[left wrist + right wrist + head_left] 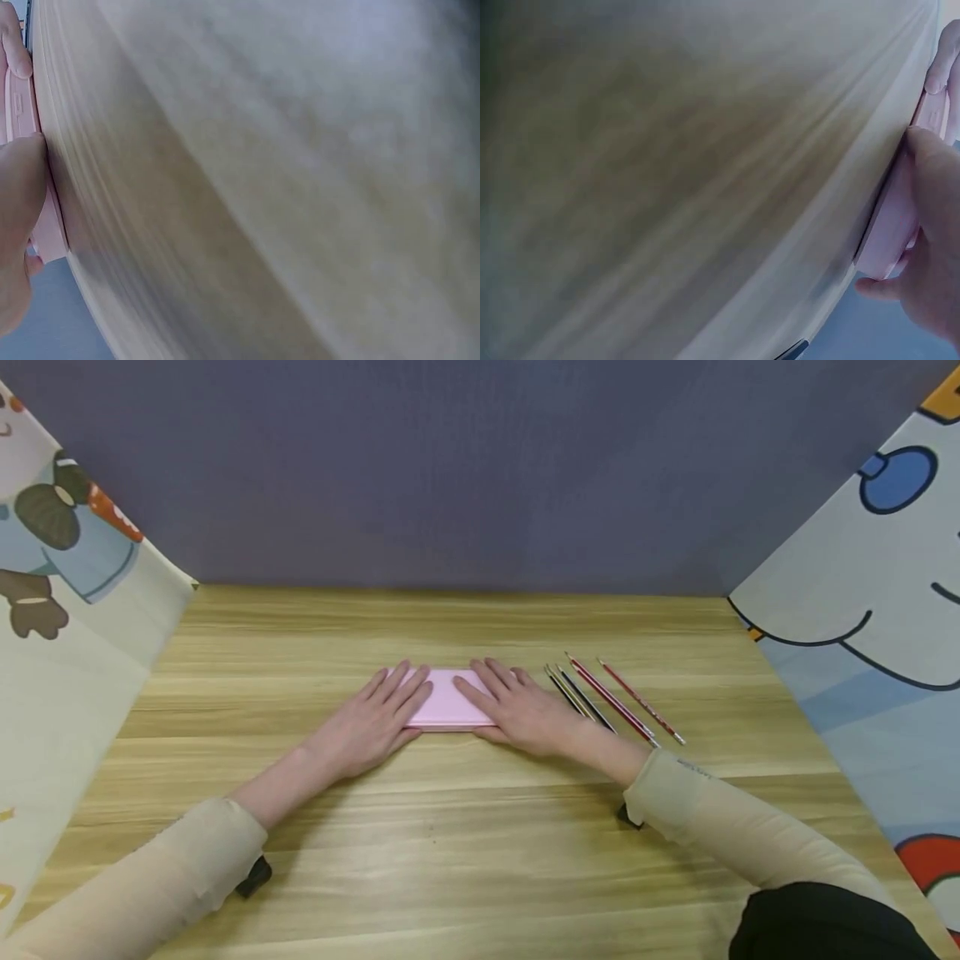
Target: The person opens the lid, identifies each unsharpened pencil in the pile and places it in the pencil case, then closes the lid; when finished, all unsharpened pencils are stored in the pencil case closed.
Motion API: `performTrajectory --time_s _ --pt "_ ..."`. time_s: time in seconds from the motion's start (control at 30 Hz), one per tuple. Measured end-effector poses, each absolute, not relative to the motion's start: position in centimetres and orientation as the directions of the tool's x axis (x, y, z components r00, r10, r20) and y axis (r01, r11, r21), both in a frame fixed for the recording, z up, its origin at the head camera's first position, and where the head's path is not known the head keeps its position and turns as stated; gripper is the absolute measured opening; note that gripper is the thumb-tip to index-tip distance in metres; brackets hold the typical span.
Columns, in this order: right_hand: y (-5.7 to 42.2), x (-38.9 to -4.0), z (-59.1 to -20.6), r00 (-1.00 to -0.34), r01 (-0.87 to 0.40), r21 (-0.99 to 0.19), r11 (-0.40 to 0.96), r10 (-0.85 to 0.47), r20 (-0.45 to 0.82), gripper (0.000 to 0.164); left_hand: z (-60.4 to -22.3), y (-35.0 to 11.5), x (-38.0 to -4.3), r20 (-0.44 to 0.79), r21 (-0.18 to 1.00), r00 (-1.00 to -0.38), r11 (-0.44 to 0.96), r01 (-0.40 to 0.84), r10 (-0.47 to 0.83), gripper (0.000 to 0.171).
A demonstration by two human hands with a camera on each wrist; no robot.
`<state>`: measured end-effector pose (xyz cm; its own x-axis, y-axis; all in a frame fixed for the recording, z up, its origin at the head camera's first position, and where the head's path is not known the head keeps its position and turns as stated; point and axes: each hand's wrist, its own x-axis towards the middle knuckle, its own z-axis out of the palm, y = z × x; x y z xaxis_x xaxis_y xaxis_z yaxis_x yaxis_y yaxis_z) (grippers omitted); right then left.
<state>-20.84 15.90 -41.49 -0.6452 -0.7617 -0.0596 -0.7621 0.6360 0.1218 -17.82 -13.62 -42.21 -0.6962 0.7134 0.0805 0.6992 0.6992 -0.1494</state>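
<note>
A flat pink box (448, 697) lies on the wooden table in front of me, its long side towards me. My left hand (375, 720) rests over its left end, fingers straight across the top and thumb at the front edge. Over the right end, my right hand (525, 710) lies likewise, with its fingers spread. In the left wrist view the front wall of the pink box (51, 229) shows beside my left thumb. The right wrist view shows the right end of the pink box (889, 225) by my right thumb and little finger.
Several pencils lie loosely side by side to the right of the box, among them a red pencil (637, 697) and a dark pencil (581, 693); my right forearm partly covers some. A grey-blue panel (465, 477) rises behind the table (450, 860). Cartoon-printed panels flank both sides.
</note>
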Motion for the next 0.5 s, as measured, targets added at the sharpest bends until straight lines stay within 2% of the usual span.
performTrajectory --time_s 0.13,0.3,0.5 --pt "15.8 -21.0 -41.4 -0.657 -0.752 0.12 0.648 -0.75 -0.077 0.075 -42.2 -13.7 -18.0 0.083 -0.169 -0.695 0.698 0.696 0.714 0.068" --pt "15.9 -21.4 -41.0 -0.652 -0.757 0.046 0.651 -0.752 -0.097 0.077 -42.0 -13.7 -18.1 0.065 -0.159 -0.705 0.704 0.692 0.707 0.068" --pt "17.6 -21.9 -39.9 -0.674 -0.734 -0.037 0.678 -0.734 -0.081 0.081 -41.1 -14.3 -18.5 0.026 0.007 -0.748 0.748 0.664 0.664 0.08"
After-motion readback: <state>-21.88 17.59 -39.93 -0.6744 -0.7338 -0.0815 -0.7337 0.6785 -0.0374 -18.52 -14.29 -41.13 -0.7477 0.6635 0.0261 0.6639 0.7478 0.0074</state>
